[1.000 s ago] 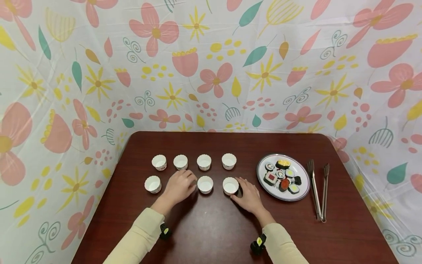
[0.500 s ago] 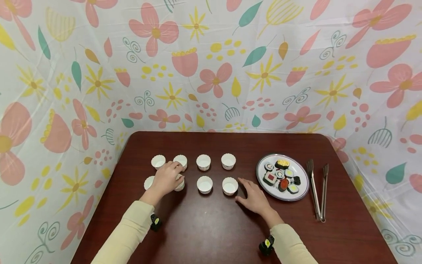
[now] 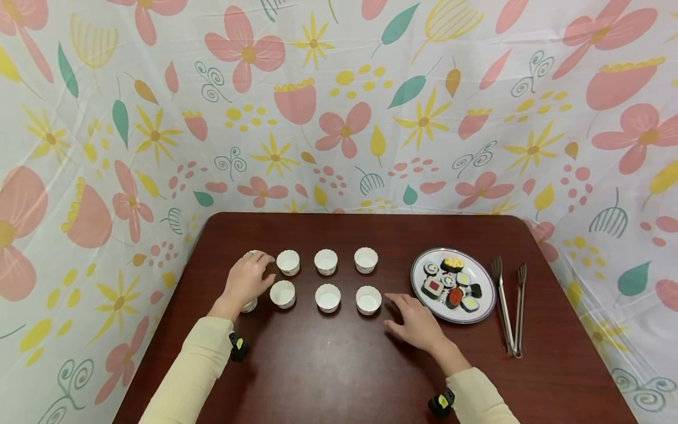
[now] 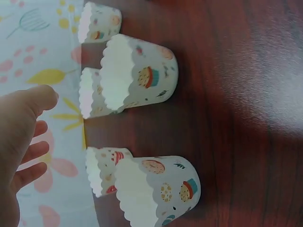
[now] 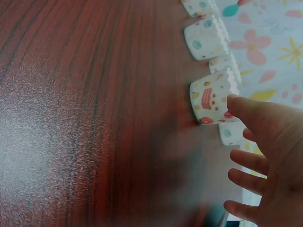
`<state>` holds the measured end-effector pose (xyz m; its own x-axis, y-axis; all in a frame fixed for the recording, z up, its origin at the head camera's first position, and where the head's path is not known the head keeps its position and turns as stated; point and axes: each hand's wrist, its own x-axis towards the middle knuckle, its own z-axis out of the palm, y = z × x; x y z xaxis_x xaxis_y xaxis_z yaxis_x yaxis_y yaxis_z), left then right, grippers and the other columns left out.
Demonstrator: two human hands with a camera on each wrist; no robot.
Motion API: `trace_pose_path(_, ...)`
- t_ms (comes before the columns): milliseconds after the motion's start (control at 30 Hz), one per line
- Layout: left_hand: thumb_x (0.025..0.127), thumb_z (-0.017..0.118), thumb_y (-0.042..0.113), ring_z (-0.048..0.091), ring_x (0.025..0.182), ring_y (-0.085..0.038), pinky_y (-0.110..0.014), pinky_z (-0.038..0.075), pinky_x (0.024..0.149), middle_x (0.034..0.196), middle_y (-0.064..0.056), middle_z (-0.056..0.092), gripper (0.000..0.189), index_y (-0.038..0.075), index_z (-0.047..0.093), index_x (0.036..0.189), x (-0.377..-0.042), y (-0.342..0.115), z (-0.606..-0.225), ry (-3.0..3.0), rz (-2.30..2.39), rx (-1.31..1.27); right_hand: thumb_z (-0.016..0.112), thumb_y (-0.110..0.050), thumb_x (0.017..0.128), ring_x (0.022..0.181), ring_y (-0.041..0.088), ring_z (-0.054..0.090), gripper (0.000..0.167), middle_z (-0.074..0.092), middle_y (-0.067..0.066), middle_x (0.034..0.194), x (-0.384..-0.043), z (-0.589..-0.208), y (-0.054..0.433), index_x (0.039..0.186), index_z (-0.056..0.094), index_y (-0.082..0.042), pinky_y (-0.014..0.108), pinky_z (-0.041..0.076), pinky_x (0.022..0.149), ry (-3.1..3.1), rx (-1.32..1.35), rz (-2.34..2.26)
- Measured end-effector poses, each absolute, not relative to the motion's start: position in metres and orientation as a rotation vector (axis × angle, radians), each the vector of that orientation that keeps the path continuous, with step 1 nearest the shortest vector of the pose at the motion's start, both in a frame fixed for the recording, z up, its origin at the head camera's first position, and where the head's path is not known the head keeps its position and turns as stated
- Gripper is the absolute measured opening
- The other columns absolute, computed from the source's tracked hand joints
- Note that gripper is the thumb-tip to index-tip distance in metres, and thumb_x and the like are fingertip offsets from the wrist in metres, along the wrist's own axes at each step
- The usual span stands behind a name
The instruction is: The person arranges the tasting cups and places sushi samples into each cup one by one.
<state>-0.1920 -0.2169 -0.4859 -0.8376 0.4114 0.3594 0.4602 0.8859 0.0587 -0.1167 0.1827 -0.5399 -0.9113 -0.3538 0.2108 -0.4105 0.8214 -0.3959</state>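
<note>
Small white baking cups with scalloped rims stand upright in two rows. My left hand [image 3: 246, 281] hovers over the left end, partly hiding the front-left cup [image 3: 249, 306] and the back-left one. Beside its thumb stands another front cup [image 3: 283, 294]. In the left wrist view, that hand's fingers [image 4: 32, 153] are loosely bent around nothing. My right hand [image 3: 416, 323] is spread just right of the front-right cup [image 3: 368, 300], slightly apart from it. Its relaxed fingers [image 5: 248, 179] hold nothing in the right wrist view; printed treats decorate the nearby cup [image 5: 210, 97].
Right of the cups, a round white plate [image 3: 489, 303] bears several sushi pieces. Metal tongs [image 3: 509, 318] lie beside it, arms pointing to the back. A floral cloth [image 3: 339, 118] hangs behind the dark wooden table [image 3: 328, 377].
My left hand has moved left from the second front cup to the leftmost cups. My right hand has drawn away from the front-right cup, rightward and toward me.
</note>
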Motion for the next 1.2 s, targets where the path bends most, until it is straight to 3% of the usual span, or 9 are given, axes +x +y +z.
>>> trace_pose_path(633,0.079,0.07,0.028,0.039,0.12,-0.038,-0.054,0.041,0.086,0.137,-0.018,0.037,0.067,0.008,0.041,0.136,-0.212,-0.243,-0.495,-3.077,-0.622,-0.224,0.076,-0.036,0.072,0.108,0.025,0.056,0.063,0.058,0.005,0.12,-0.1,-0.504,0.183,0.128,0.054,-0.016,0.051,0.045,0.08,-2.773,0.64,0.618)
trace_pose_path(867,0.078,0.07,0.029,0.036,0.121,-0.044,-0.058,0.039,0.087,0.141,-0.023,0.03,0.076,0.005,0.033,0.14,-0.219,-0.244,-0.495,-3.148,-0.719,-0.086,0.074,-0.037,0.073,0.112,0.025,0.054,0.064,0.056,0.004,0.124,-0.097,-0.492,0.184,0.13,0.052,-0.017,0.054,0.043,0.084,-2.762,0.607,0.604)
trace_pose_path(1200,0.079,0.068,0.034,0.037,0.121,-0.044,-0.058,0.039,0.088,0.137,-0.025,0.034,0.077,0.003,0.032,0.139,-0.227,-0.247,-0.509,-3.135,-0.715,0.058,0.074,-0.035,0.074,0.113,0.027,0.051,0.062,0.057,0.005,0.122,-0.095,-0.478,0.191,0.129,0.052,-0.015,0.055,0.039,0.088,-2.728,0.531,0.646)
